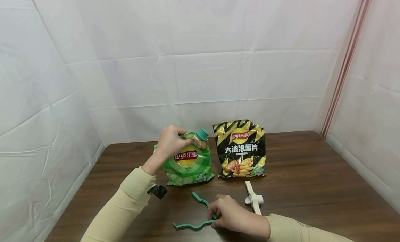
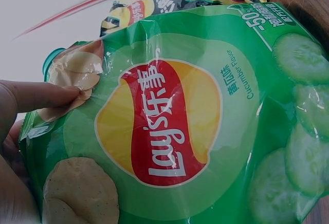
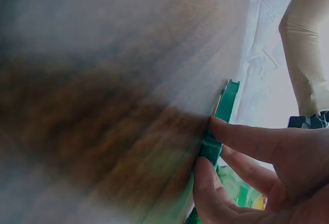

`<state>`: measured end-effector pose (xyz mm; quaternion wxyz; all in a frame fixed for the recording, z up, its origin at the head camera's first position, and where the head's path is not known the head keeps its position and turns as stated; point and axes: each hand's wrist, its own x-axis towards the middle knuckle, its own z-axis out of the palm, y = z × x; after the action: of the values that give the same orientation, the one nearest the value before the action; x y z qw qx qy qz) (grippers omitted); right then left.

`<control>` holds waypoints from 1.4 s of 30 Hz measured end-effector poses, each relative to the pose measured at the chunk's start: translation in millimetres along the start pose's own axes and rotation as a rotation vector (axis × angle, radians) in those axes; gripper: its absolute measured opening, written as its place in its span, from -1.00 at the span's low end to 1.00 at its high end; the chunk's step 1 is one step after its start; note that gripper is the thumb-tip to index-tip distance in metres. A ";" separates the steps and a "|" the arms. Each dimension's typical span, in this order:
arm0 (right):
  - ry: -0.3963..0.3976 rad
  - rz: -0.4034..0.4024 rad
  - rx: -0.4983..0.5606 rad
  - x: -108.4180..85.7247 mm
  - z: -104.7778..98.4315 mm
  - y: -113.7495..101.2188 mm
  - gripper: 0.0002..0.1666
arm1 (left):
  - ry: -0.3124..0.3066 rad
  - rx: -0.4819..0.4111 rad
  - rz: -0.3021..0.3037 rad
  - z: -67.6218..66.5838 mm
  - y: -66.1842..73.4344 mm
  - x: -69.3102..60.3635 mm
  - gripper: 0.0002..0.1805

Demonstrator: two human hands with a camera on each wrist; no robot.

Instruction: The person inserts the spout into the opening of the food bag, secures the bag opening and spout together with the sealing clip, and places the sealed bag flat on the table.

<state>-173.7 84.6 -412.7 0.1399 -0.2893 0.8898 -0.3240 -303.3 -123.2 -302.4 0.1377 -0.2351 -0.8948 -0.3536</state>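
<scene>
My left hand [image 1: 172, 141] pinches the upper left edge of a green Lay's chip bag [image 1: 187, 169], which stands upright on the table. A teal round cap [image 1: 202, 134] sticks out at the bag's top right corner. In the left wrist view, a finger presses the front of the bag [image 2: 241, 131] near its top. My right hand [image 1: 229, 214] pinches a green hinged bag clip [image 1: 194, 226] near its hinge. This clip lies spread in a V on the table; in the right wrist view, thumb and fingers hold the clip [image 3: 226, 103].
A black and yellow Lay's chip bag [image 1: 242, 150] stands to the right of the green one. Before it lies a white clip with a round spout [image 1: 256, 199], close to my right hand. White curtains [image 1: 200, 78] hang behind the dark wooden table [image 1: 300, 172].
</scene>
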 end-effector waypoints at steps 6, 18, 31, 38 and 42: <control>0.008 0.007 -0.004 0.7 -1.0 0.8 -0.82 | 0.005 0.004 0.004 0.3 -0.7 -0.5 -0.75; 0.089 0.027 0.123 -3.3 -8.6 6.2 -0.86 | 0.015 0.002 0.026 1.0 -2.2 -2.2 -0.50; 0.167 0.025 0.112 -14.3 -34.3 4.9 -0.90 | 0.030 0.013 0.032 1.3 -2.0 -2.2 -0.54; 0.218 0.014 0.083 -19.9 -46.8 5.5 -0.93 | 0.032 0.015 0.035 0.8 -1.8 -2.4 -0.60; 0.245 0.020 0.075 -22.2 -53.3 5.2 -0.92 | 0.034 0.009 0.033 0.6 -1.8 -2.4 -0.60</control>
<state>-181.6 127.7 -374.7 0.0443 -0.2333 0.8903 -0.3885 -302.2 -124.7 -304.8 0.1598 -0.2430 -0.8899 -0.3514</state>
